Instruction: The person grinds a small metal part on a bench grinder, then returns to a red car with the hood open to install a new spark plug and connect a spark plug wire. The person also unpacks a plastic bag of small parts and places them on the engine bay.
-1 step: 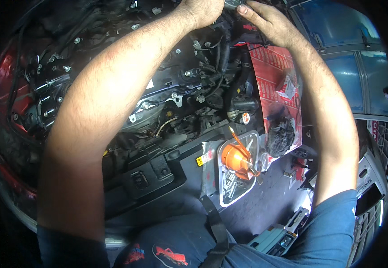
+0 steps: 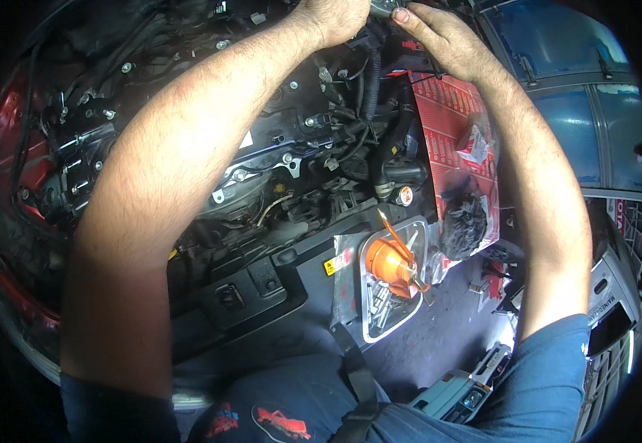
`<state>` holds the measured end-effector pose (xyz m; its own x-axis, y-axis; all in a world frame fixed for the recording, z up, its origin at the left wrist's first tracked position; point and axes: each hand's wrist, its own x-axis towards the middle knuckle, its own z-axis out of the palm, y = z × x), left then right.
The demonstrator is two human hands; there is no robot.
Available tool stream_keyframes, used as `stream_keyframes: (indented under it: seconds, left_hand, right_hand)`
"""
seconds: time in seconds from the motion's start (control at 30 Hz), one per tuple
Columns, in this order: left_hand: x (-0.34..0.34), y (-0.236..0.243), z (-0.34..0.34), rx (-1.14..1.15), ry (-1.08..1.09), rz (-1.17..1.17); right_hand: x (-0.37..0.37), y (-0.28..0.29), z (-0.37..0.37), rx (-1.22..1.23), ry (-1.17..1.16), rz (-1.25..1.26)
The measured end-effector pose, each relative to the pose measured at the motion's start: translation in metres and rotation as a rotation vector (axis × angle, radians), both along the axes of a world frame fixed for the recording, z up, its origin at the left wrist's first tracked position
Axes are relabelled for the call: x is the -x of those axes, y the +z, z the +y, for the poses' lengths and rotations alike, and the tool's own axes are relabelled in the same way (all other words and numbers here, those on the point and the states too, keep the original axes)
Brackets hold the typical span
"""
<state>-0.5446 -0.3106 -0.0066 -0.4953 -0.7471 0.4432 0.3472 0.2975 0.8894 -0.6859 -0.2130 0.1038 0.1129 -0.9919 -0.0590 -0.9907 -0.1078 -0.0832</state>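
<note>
Left hand [image 2: 339, 21] and right hand [image 2: 443, 35] flank a possibly metal part [image 2: 384, 7], grip impossible to tell, engine [image 2: 284, 127] below them.

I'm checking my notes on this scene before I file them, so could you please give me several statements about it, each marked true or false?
1. The left hand and right hand are near the picture's upper edge. True.
2. A shiny object shows between them. True; its kind cannot be told.
3. The orange item lies on the floor. False: it is in the pale-rimmed tray.
4. The crumpled black material is in that tray too. False: it lies on the red patterned sheet.
5. The person's sleeves are bright yellow. False: they are dark blue.
</note>
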Motion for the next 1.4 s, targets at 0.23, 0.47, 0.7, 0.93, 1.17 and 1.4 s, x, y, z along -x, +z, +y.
stream_keyframes:
  seconds: [0.23, 0.47, 0.7, 0.93, 1.17, 1.4]
  left_hand:
    - [0.006, -0.008, -0.014, 0.185, 0.092, -0.035]
    - [0.010, -0.021, -0.022, 0.557, 0.314, -0.146]
    - [0.004, -0.003, -0.016, -0.251, -0.282, 0.013]
    - [0.009, -0.007, -0.015, -0.303, -0.222, 0.078]
    - [0.008, -0.009, -0.019, -0.210, -0.277, 0.083]
    - [-0.068, 0.051, 0.005, -0.299, -0.376, 0.017]
  right_hand:
    - [-0.005, -0.004, 0.012, 0.006, -0.217, -0.023]
    - [0.004, -0.025, 0.010, 0.139, -0.129, 0.029]
    - [0.004, -0.021, 0.016, 0.054, -0.210, 0.056]
    - [-0.004, -0.023, 0.020, 0.114, -0.212, 0.051]
    - [-0.008, -0.024, 0.020, 0.106, -0.278, 0.038]
    - [-0.093, 0.054, 0.039, 0.111, -0.364, -0.248]
